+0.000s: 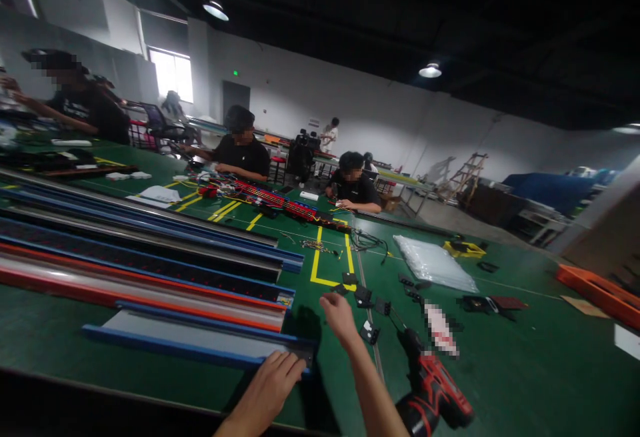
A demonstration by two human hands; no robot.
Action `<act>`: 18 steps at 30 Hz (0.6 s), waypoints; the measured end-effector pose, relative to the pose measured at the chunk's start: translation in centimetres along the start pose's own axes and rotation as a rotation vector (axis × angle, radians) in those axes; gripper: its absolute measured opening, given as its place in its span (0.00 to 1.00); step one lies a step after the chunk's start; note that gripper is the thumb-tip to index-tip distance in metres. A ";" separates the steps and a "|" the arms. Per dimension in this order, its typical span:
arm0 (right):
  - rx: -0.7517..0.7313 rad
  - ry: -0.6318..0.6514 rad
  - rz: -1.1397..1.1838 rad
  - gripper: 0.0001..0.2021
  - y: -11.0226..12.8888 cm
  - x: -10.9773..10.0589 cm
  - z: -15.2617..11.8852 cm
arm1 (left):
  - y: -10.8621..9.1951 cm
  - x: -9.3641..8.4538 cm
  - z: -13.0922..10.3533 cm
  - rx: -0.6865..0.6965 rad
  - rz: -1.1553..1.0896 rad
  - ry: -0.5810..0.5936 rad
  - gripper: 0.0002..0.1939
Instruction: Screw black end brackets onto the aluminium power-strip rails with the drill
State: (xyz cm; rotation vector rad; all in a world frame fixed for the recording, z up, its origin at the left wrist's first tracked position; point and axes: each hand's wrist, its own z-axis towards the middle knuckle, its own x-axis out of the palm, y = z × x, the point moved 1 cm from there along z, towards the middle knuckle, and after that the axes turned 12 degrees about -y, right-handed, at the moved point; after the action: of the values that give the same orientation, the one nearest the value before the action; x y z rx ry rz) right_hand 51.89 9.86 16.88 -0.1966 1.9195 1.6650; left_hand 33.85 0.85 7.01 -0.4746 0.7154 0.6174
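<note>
My left hand (275,380) curls its fingers over the near edge of a short blue-edged metal channel (200,337), close to its right end. The channel has a grey inner face and lies on the green table. To the right, my right hand (340,318) is over the table with its fingers curled together; anything between them is hidden. Just beyond it lie several small black plates (363,295), one (370,331) with a white mark. A red and black cordless drill (440,390) lies to the right of my right forearm, its bit toward the plates.
Long blue and red channels (150,283) lie on the left. Farther off are loose screws (315,245), black cables (367,241), a clear plastic-wrapped pack (435,263) and a red wired assembly (270,200). An orange tray (600,293) stands at right. Several people sit across the table.
</note>
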 end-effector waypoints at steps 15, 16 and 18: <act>0.164 -0.287 -0.647 0.10 -9.0 -8.8 -1.3 | 1.6 -1.4 -0.3 -0.010 -0.075 -0.076 0.27; 0.156 -0.290 -0.637 0.10 -9.1 -8.8 -1.6 | 1.8 -1.6 -0.4 -0.012 -0.074 -0.078 0.27; 0.137 -0.302 -0.616 0.12 -9.1 -8.8 -2.2 | 2.1 -1.8 -0.6 -0.010 -0.071 -0.084 0.27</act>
State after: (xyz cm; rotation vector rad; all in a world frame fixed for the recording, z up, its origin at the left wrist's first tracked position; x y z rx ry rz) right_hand 62.64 3.65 13.68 -0.4089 1.5302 1.0806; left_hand 31.15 1.35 7.50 -0.4784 0.6136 0.5709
